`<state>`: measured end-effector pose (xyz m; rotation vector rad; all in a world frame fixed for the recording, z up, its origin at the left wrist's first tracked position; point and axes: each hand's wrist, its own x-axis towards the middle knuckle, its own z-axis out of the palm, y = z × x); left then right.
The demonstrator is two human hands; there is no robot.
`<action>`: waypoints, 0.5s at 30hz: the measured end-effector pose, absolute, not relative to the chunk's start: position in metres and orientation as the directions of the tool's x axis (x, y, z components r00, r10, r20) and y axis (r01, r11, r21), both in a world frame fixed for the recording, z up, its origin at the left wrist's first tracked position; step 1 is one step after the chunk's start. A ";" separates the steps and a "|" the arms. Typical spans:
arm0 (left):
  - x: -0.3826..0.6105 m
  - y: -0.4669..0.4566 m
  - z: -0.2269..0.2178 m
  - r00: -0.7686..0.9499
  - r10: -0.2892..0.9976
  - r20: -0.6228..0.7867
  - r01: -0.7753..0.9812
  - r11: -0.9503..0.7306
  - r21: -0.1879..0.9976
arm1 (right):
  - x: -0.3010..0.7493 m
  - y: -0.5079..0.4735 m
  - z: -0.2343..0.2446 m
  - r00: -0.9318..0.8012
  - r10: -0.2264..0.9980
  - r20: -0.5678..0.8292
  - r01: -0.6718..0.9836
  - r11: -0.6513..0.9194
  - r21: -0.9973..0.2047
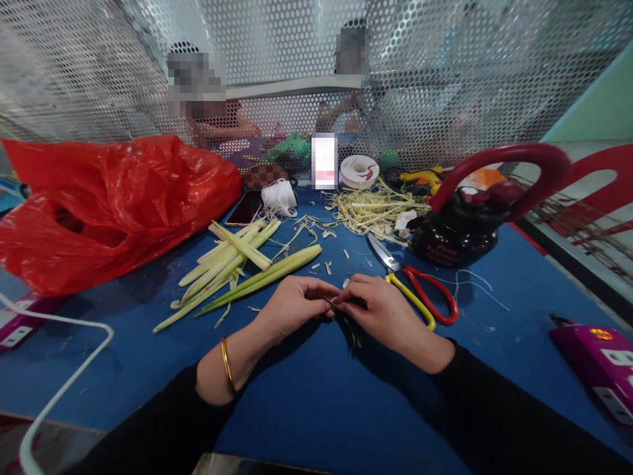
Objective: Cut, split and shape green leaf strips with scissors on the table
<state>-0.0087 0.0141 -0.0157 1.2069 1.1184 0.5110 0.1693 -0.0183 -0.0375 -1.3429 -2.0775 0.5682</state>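
Between my left grip (295, 303) and right grip (382, 310) I pinch a slim, dark-green and yellowish plant strip (356, 336), partly hidden, its loose end slanting near and right.

Left hand (299, 302), right hand (380, 310) meet over blue table (287, 415), fingertips pinching thin dark green strip (353, 332). Pale green stalks (232, 260) piled left. Scissors (392, 264), red and yellow handles, just beside right hand. Black jug (452, 239), red handle, behind scissors. Shredded scraps (370, 210) heaped beyond. Phone (324, 158) upright, white roll (360, 173) alongside. Red bag (163, 211) far left.
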 end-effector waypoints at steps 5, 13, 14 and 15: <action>-0.007 0.013 -0.020 0.380 0.845 -0.377 0.204 0.321 0.925 | 0.168 -0.019 -0.035 -0.247 0.942 0.228 0.639 0.335 -0.692; -0.005 0.012 -0.019 0.357 0.861 -0.361 0.259 0.280 0.924 | 0.166 -0.020 -0.034 -0.181 0.957 0.226 0.692 0.287 -0.662; -0.006 0.012 -0.020 0.356 0.864 -0.357 0.259 0.275 0.926 | 0.166 -0.020 -0.034 -0.185 0.957 0.222 0.707 0.287 -0.647; -0.006 0.012 -0.020 0.354 0.867 -0.352 0.261 0.270 0.927 | 0.166 -0.020 -0.034 -0.194 0.956 0.220 0.719 0.291 -0.631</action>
